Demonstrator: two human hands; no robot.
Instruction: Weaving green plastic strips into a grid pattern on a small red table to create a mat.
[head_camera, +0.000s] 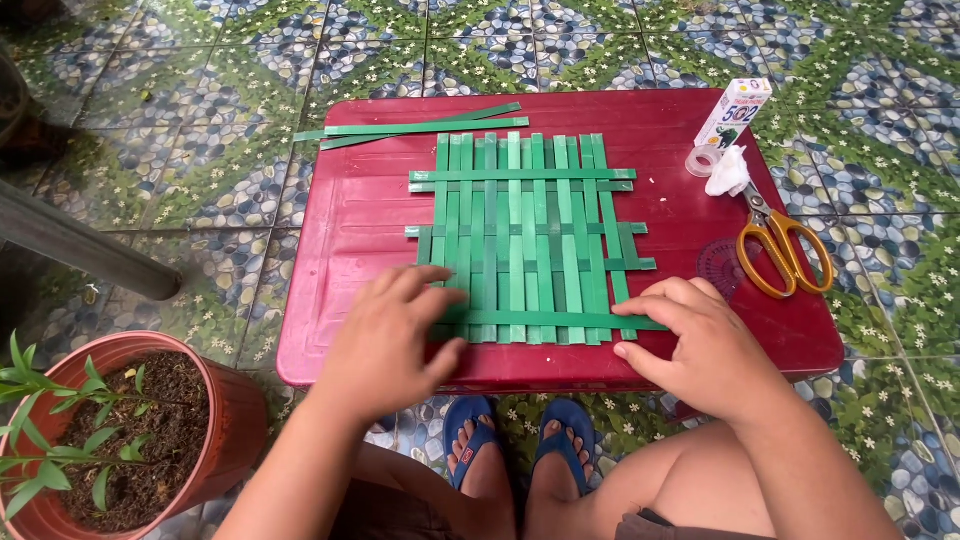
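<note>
From the head view, the woven mat of green strips (525, 240) lies in the middle of the low red bench (340, 250). Several crosswise strips are already woven in, the nearest one (545, 320) just under the fingers; a few loose green strips (420, 128) lie at the far edge, so weaving seems only partly done. The left hand (390, 335) lies flat, fingers spread on the mat's near left corner. The right hand (690, 340) curls loosely, fingertips pressing the strip's right end, holding nothing.
</note>
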